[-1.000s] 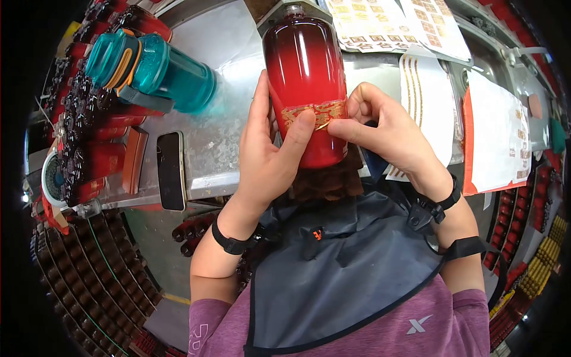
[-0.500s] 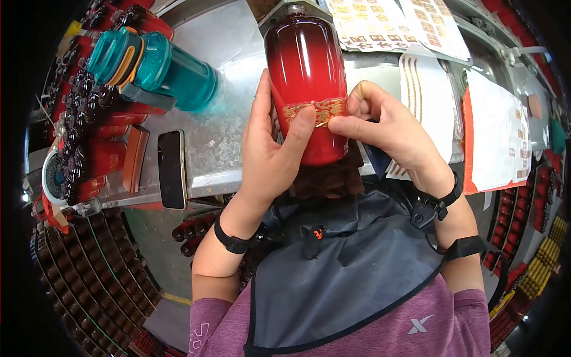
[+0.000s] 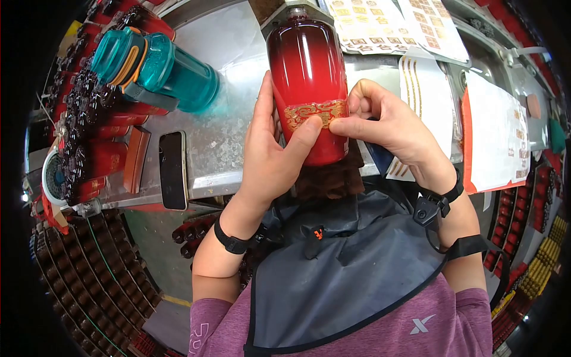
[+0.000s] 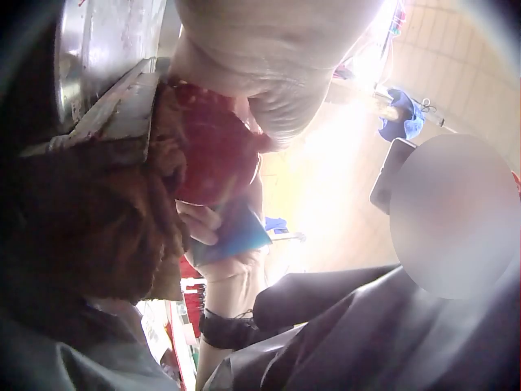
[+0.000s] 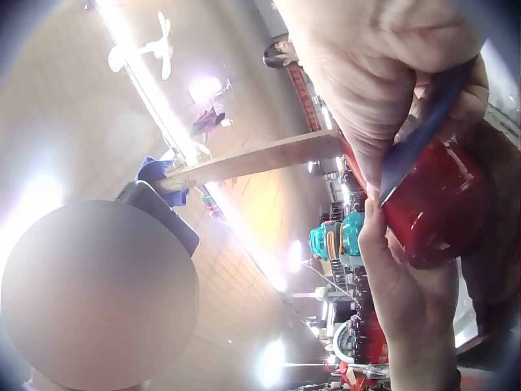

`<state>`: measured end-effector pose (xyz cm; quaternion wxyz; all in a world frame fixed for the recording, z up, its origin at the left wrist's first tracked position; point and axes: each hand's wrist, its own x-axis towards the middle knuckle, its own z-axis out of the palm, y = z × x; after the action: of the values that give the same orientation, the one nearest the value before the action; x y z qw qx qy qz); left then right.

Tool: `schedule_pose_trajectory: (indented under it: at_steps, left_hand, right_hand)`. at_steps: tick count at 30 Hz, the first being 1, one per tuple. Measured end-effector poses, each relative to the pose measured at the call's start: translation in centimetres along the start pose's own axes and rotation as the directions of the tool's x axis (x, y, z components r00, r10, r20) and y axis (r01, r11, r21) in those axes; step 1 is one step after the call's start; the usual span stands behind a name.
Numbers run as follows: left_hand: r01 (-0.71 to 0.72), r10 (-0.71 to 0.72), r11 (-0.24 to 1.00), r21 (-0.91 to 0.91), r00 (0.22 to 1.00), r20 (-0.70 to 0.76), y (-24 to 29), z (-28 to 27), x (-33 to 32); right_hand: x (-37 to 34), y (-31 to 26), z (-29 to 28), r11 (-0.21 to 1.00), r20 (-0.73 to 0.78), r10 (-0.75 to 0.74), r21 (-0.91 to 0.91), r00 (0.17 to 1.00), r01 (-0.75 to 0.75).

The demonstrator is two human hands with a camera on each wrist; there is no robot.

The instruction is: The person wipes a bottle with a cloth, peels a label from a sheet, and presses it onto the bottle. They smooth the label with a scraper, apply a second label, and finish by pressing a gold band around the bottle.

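A glossy red bottle [image 3: 306,65], dark toward its neck, lies with its base toward the person. Around its lower part runs a gold patterned label band [image 3: 297,114]. My left hand [image 3: 267,160] grips the bottle from the left, its thumb on the band and its fingers partly hidden behind. From the right, my right hand [image 3: 389,131] sets its thumb tip on the band close to the left thumb, fingers curled. A thin dark blue flat piece [image 5: 427,126] is held in the right hand, jutting below it in the head view. Brown cloth [image 3: 327,181] lies under the bottle's base.
Left on the metal table [image 3: 220,152] are a teal water bottle [image 3: 178,77], a phone [image 3: 173,169] and many red bottles [image 3: 107,157]. At right lie sheets of gold labels [image 3: 372,24], a striped white sheet [image 3: 428,101] and an orange-edged white packet [image 3: 496,134].
My left thumb has slid slightly right along the gold band, nearer the right thumb. The band, lifted at its lower edge before, now looks flatter. The right hand has barely moved.
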<state>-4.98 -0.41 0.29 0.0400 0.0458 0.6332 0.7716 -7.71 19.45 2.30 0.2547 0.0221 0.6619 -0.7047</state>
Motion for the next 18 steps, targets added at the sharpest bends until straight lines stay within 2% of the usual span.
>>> schedule_pose_trajectory:
  at_steps: [5, 8, 10, 18]
  left_hand:
    - [0.022, -0.022, 1.000, -0.004, 1.000, -0.018, 0.3, 0.3, 0.1]
    - [0.028, -0.028, 1.000, -0.008, 0.999, -0.035, 0.4, 0.5, 0.1]
    - [0.028, -0.028, 0.999, -0.026, 0.999, -0.034, 0.5, 0.7, 0.1]
    - [0.014, -0.014, 1.000, -0.013, 0.999, -0.041, 0.1, 0.6, 0.2]
  right_hand:
    - [0.0, 0.0, -0.1, 0.999, -0.009, 0.018, -0.033, 1.000, -0.018]
    - [-0.1, 0.0, 0.1, 0.999, -0.021, -0.004, -0.035, 1.000, 0.003]
    - [-0.1, 0.0, 0.5, 0.993, -0.043, -0.066, -0.101, 0.997, 0.061]
    - [-0.3, -0.4, 0.8, 0.976, -0.074, -0.102, -0.198, 0.992, 0.086]
